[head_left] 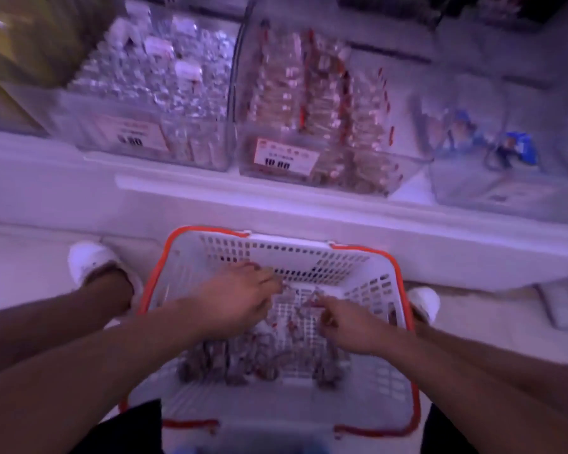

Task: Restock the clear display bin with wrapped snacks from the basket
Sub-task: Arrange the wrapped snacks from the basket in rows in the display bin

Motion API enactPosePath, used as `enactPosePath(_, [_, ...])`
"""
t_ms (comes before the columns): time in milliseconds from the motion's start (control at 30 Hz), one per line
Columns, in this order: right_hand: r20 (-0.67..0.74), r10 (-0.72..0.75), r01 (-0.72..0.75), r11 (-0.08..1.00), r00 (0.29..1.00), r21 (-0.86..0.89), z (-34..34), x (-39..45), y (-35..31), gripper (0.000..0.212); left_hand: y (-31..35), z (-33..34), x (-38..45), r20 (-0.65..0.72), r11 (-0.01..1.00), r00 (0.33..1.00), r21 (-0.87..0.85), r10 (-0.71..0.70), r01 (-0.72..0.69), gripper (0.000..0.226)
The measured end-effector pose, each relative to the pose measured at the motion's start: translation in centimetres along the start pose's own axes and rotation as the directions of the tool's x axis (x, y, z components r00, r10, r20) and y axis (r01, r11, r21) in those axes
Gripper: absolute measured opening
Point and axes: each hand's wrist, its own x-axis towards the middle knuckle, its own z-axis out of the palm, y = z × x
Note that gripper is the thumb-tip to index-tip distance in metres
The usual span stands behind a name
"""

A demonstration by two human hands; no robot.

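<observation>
A white plastic basket (368, 290) with orange handles stands on the floor between my feet. Several wrapped snacks (240, 358) lie on its bottom. Both hands are down inside it. My left hand (236, 301) reaches toward the far wall, fingers pinched near a wrapper. My right hand (348, 324) has its fingers curled over wrappers in the middle. Motion blur hides whether either hand holds a snack. Above, on the shelf, the clear display bin (404, 173) holds rows of brown wrapped snacks (315, 103) with red edges.
A clear bin of silver-wrapped items (151, 77) stands left of the display bin, and a nearly bare clear bin (505, 178) with a blue packet stands right of it. The white shelf edge (210, 191) juts out above the basket. White shoes flank the basket.
</observation>
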Motion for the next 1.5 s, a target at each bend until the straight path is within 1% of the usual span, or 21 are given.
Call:
enactPosePath(33, [0.14, 0.082, -0.072, 0.995, 0.987, -0.076, 2.1, 0.6, 2.0, 0.035, -0.3, 2.4, -0.7, 0.216, 0.997, 0.973, 0.01, -0.077, 0.077, 0.034])
enactPosePath(67, [0.214, 0.129, -0.097, 0.984, 0.968, -0.151, 3.9, 0.9, 3.6, 0.042, -1.0, 4.5, -1.4, 0.363, 0.988, 0.92, 0.031, -0.151, 0.15, 0.039])
enactPosePath(100, [0.25, 0.146, -0.089, 0.97, 0.957, -0.226, 5.6, 1.0, 5.0, 0.049, -1.8, 6.2, -2.5, 0.439, 0.977, 0.873, 0.064, -0.211, 0.204, 0.043])
enactPosePath(200, [0.304, 0.101, 0.036, 0.909, 0.947, -0.416, 9.5, 2.0, 7.8, 0.069, -4.4, 9.5, -5.7, 0.478, 0.942, 0.812, 0.166, -0.335, 0.29, 0.056])
enactPosePath(333, [0.264, 0.092, 0.066, 0.844, 0.96, -0.533, 12.4, 3.8, 10.4, 0.096, -6.6, 12.1, -8.0, 0.452, 0.941, 0.829, 0.226, -0.329, 0.25, 0.061])
enactPosePath(400, [0.275, 0.087, 0.084, 0.827, 0.958, -0.555, 14.1, 4.1, 11.6, 0.093, -6.3, 12.9, -7.1, 0.402, 0.927, 0.839, 0.23, -0.367, 0.296, 0.05])
enactPosePath(567, [0.33, 0.005, 0.163, 0.864, 0.944, -0.477, 15.6, 4.1, 12.9, 0.075, -2.3, 17.7, -3.4, 0.552, 0.908, 0.757, 0.001, -0.35, 0.418, 0.075])
enactPosePath(667, [0.398, -0.072, 0.254, 0.867, 0.915, -0.428, 15.4, 4.2, 13.4, 0.076, 0.5, 20.4, -2.2, 0.628, 0.938, 0.726, 0.021, -0.281, 0.345, 0.075])
enactPosePath(733, [0.466, -0.154, 0.37, 0.831, 0.871, -0.416, 15.5, 4.0, 13.2, 0.073, 1.3, 21.2, -1.8, 0.671, 0.957, 0.705, 0.022, -0.228, 0.289, 0.073])
enactPosePath(800, [0.47, -0.25, 0.47, 0.768, 0.846, -0.436, 16.1, 3.3, 12.5, 0.062, 1.4, 21.0, -1.6, 0.685, 0.982, 0.71, 0.042, -0.164, 0.186, 0.078])
enactPosePath(867, [0.485, -0.29, 0.528, 0.7, 0.825, -0.48, 16.9, 2.7, 11.7, 0.046, 1.2, 20.8, -1.7, 0.683, 0.989, 0.72, 0.029, -0.124, 0.143, 0.078])
enactPosePath(967, [0.501, -0.242, 0.518, 0.664, 0.831, -0.539, 18.0, 1.3, 10.9, 0.03, 0.7, 20.3, -2.2, 0.699, 0.981, 0.702, -0.005, -0.134, 0.192, 0.091])
enactPosePath(1033, [0.492, -0.215, 0.487, 0.694, 0.844, -0.531, 18.4, 0.6, 11.4, 0.024, 0.3, 19.8, -2.5, 0.713, 0.973, 0.68, 0.009, -0.168, 0.231, 0.1])
enactPosePath(1100, [0.43, -0.237, 0.45, 0.735, 0.871, -0.507, 19.3, 0.4, 11.7, 0.025, -0.2, 19.5, -3.0, 0.696, 0.968, 0.689, 0.037, -0.202, 0.247, 0.086])
enactPosePath(1200, [0.439, -0.169, 0.376, 0.813, 0.882, -0.443, 19.0, 1.4, 12.3, 0.033, -1.2, 19.3, -3.6, 0.656, 0.95, 0.703, 0.077, -0.276, 0.302, 0.07])
enactPosePath(1233, [0.403, -0.173, 0.34, 0.856, 0.899, -0.389, 18.6, 2.1, 12.8, 0.037, -1.7, 19.2, -3.8, 0.643, 0.937, 0.703, 0.071, -0.304, 0.341, 0.066])
enactPosePath(1300, [0.294, -0.083, 0.137, 0.976, 0.952, -0.169, 15.4, 4.0, 13.1, 0.033, -2.9, 19.1, -3.9, 0.619, 0.908, 0.703, 0.04, -0.351, 0.418, 0.058])
enactPosePath(1333, [0.197, 0.041, -0.038, 0.999, 0.979, -0.023, 13.3, 5.0, 13.3, 0.026, -3.4, 18.9, -3.8, 0.595, 0.893, 0.712, 0.022, -0.373, 0.45, 0.053])
enactPosePath(1400, [-0.016, 0.237, -0.226, 0.942, 0.971, 0.247, 9.4, 6.7, 13.5, 0.015, -4.1, 18.2, -3.4, 0.564, 0.863, 0.717, -0.014, -0.41, 0.504, 0.05])
enactPosePath(1433, [-0.003, 0.291, -0.269, 0.889, 0.957, 0.37, 7.5, 7.1, 13.2, 0.014, -4.2, 17.7, -2.9, 0.564, 0.848, 0.714, -0.044, -0.415, 0.528, 0.052])
enactPosePath(1500, [0.158, 0.231, -0.28, 0.769, 0.96, 0.575, 4.6, 7.2, 10.7, 0.018, -4.2, 15.7, -1.3, 0.575, 0.785, 0.711, -0.18, -0.405, 0.592, 0.053])
